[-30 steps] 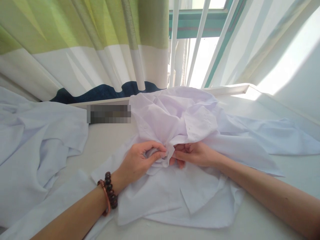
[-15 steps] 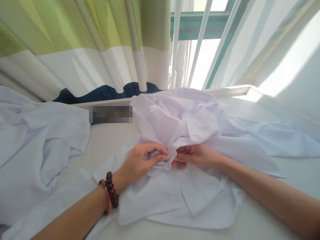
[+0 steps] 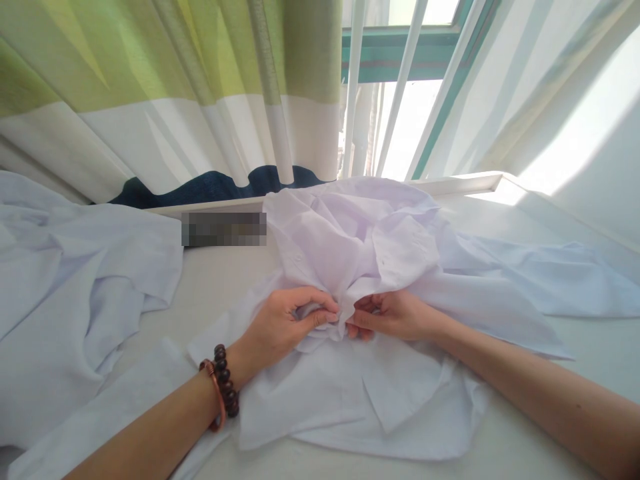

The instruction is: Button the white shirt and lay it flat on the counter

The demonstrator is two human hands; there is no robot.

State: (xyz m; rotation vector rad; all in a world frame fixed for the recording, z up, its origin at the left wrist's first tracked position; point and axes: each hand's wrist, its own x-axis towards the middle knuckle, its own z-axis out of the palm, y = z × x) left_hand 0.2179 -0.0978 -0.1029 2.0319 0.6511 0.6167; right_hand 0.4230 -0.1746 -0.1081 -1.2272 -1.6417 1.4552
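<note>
A white shirt (image 3: 320,233) lies crumpled in front of me, its cloth gathered into folds at the middle. My left hand (image 3: 285,323) pinches the gathered cloth between thumb and fingertips. Close beside it on the right, my right hand (image 3: 393,317) has its fingers curled around the edge of the same cloth, partly under a fold. Whatever lies between the two sets of fingertips is too small or hidden to make out. A dark beaded bracelet (image 3: 226,380) and a copper-coloured bangle (image 3: 213,393) circle my left wrist.
More white cloth (image 3: 85,280) lies heaped at the left. A blurred-out dark item (image 3: 224,229) rests by the back ledge of the white surface (image 3: 210,280). Behind hang green and white curtains (image 3: 200,107), with dark blue fabric (image 3: 200,190) below and white window bars (image 3: 400,87) to the right.
Both hands stay at the same spot on the cloth. The right fingers have shifted slightly, curling closer in; the view has moved a touch.
</note>
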